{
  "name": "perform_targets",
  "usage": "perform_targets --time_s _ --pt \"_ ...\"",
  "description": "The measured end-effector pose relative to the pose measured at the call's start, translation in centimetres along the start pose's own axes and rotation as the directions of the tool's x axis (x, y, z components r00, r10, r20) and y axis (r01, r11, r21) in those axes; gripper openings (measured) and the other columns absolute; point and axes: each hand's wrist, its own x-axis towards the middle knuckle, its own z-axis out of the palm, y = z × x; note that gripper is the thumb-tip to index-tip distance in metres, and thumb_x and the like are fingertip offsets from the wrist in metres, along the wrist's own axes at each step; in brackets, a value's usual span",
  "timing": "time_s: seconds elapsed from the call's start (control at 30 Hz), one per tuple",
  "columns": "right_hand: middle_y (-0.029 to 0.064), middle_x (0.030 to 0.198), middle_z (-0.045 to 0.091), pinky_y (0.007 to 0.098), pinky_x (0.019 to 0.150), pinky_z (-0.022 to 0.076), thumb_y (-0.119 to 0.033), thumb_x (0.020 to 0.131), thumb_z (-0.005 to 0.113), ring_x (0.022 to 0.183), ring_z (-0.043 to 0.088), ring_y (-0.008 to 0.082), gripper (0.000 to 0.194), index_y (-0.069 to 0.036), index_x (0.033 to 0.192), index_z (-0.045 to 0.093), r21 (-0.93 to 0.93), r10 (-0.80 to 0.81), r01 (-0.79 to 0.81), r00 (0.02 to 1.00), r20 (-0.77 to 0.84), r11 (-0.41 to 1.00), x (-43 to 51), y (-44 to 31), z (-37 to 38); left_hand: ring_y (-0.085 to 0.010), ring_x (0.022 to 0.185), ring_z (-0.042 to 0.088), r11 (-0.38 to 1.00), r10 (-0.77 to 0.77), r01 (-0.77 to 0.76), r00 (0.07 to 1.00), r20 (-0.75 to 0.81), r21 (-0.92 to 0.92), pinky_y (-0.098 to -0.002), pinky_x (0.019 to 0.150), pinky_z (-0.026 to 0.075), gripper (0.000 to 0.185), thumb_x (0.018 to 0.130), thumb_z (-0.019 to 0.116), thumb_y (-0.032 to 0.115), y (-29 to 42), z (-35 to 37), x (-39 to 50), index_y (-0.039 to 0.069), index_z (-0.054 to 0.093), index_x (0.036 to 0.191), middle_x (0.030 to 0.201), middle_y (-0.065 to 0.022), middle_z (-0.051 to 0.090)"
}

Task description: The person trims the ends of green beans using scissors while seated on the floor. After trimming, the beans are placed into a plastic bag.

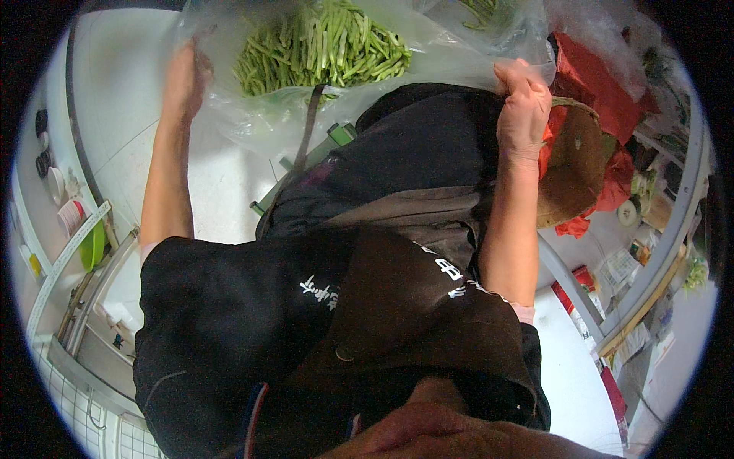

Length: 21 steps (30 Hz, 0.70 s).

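Observation:
A large clear plastic bag (252, 117) is stretched out at the top of the view, with a heap of cut green vegetable stalks (327, 46) lying in it. On one side my left hand (186, 80) grips the bag's edge, partly blurred by the film. My right hand (523, 109) is closed in a fist around the opposite edge. More green stalks (479, 12) show through the plastic near the top right. Both arms reach forward, spread apart, above my apron (390, 321).
Right of my knees stands a brown tub (573, 166) with red plastic bags (596, 80) about it. A green frame (321, 152) shows beside my legs on the white tiled floor (223, 195). Metal shelving (659, 246) with mixed goods runs along the right; a rack (69, 246) stands left.

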Motion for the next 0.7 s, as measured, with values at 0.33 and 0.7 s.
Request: perform_targets --time_s 0.33,0.7 --pt "-0.0021 0.082 0.06 0.0242 0.079 0.0418 -0.01 0.082 0.062 0.084 0.056 0.0127 0.011 -0.001 0.079 0.066 -0.046 0.124 -0.116 0.959 0.256 0.992 0.8 -0.4 1.9 -0.0195 0.112 0.056 0.967 -0.077 0.148 0.945 0.319 -0.205 -0.0319 0.092 0.048 0.094 0.08 0.081 0.017 -0.2 8.1 -3.3 0.011 0.028 0.157 0.142 -0.0117 0.048" --pt "0.0144 0.079 0.065 0.035 0.077 0.0511 -0.019 0.078 0.064 0.075 0.063 0.0251 0.022 0.003 0.083 0.064 -0.115 0.004 0.127 0.655 0.756 0.985 -2.3 -0.2 12.4 -0.0254 0.137 0.044 0.973 0.148 -0.221 0.817 0.558 0.067 -0.039 0.116 0.033 0.121 0.068 0.089 0.026 -0.5 15.4 -6.8 0.005 0.013 0.16 0.149 -0.0153 0.045"
